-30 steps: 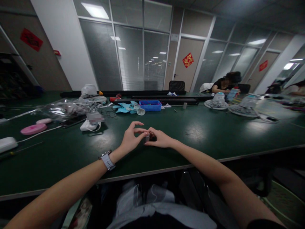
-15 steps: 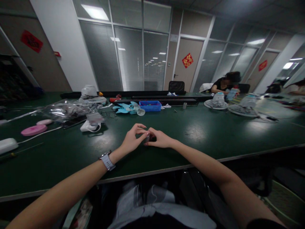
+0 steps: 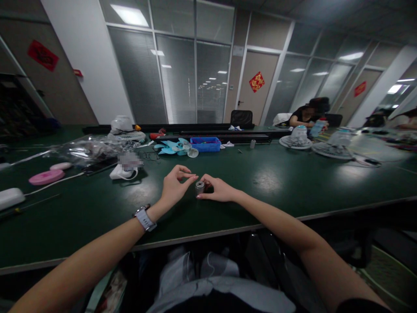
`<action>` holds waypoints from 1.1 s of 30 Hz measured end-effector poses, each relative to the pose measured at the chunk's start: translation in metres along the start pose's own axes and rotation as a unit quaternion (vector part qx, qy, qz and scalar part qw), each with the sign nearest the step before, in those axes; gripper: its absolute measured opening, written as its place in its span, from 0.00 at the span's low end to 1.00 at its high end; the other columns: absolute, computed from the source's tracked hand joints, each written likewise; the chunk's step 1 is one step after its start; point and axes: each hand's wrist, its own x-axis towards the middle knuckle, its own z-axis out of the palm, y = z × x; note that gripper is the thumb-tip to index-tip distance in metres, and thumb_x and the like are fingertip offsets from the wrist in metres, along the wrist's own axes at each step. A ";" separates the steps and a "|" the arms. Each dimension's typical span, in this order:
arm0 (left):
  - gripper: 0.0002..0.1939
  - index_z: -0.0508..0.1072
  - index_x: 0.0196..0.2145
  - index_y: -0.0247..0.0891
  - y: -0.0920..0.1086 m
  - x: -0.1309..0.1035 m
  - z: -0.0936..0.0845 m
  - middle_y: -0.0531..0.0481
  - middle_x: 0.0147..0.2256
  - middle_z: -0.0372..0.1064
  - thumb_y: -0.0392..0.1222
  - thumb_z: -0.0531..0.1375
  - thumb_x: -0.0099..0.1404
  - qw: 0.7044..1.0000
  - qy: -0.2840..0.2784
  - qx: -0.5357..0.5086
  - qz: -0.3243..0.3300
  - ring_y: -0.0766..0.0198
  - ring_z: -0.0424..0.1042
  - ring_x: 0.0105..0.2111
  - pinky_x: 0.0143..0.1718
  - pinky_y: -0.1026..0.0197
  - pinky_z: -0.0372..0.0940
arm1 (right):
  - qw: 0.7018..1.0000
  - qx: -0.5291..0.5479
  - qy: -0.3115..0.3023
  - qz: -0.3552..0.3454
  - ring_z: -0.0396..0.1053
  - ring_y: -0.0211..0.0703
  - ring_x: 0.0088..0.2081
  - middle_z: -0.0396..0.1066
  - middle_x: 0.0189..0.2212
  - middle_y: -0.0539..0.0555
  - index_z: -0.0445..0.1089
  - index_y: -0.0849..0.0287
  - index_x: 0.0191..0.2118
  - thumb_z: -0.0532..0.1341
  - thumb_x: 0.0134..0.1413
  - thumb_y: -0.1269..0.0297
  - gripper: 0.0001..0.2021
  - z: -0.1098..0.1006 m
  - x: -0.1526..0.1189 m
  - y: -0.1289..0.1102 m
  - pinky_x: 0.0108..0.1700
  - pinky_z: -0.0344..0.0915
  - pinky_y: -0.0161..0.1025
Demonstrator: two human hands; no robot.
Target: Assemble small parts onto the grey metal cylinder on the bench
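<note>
A small grey metal cylinder [image 3: 200, 188] with a round hole in its top stands upright on the green table. My right hand [image 3: 219, 189] is closed on it from the right, the thumb low at its front and the fingers behind. Just to the upper left of the cylinder is my left hand [image 3: 176, 184], its thumb and fingertips brought together in a pinch and apart from the cylinder. Whether something tiny sits in that pinch I cannot make out.
A blue tray [image 3: 205, 144] and light-blue fan blades [image 3: 172, 147] lie beyond my hands. To the left are a white device [image 3: 124, 174], clear plastic wrapping [image 3: 87, 150] and a pink disc [image 3: 46, 177]. Fan parts [image 3: 295, 142] stand at the right, near a seated person [image 3: 304, 116].
My left hand has drawn back up and to the left from the cylinder, so its top now shows. The right hand stays in place around it.
</note>
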 end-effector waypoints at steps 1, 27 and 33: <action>0.14 0.68 0.35 0.39 -0.007 0.001 -0.001 0.48 0.32 0.77 0.50 0.63 0.56 1.000 -0.011 0.018 -0.020 0.58 0.76 0.32 0.33 0.60 0.64 | 1.000 0.001 0.000 0.001 0.72 0.42 0.37 0.73 0.36 0.51 0.60 0.57 0.44 0.65 0.48 0.52 0.22 0.000 0.000 0.000 0.40 0.67 0.40; 0.13 0.69 0.34 0.38 0.007 -0.004 0.011 0.48 0.32 0.76 0.48 0.64 0.56 0.987 -0.086 -0.139 0.004 0.60 0.76 0.34 0.38 0.58 0.69 | 1.000 -0.015 0.011 -0.003 0.71 0.42 0.36 0.71 0.35 0.51 0.60 0.58 0.43 0.66 0.47 0.51 0.22 0.001 0.001 0.002 0.38 0.67 0.38; 0.11 0.69 0.34 0.38 0.010 -0.008 0.011 0.48 0.32 0.75 0.47 0.62 0.57 0.989 -0.088 -0.120 0.018 0.59 0.76 0.34 0.39 0.57 0.70 | 1.000 -0.013 0.010 -0.010 0.71 0.41 0.36 0.71 0.34 0.50 0.60 0.58 0.43 0.66 0.47 0.52 0.22 0.001 0.002 0.003 0.38 0.66 0.38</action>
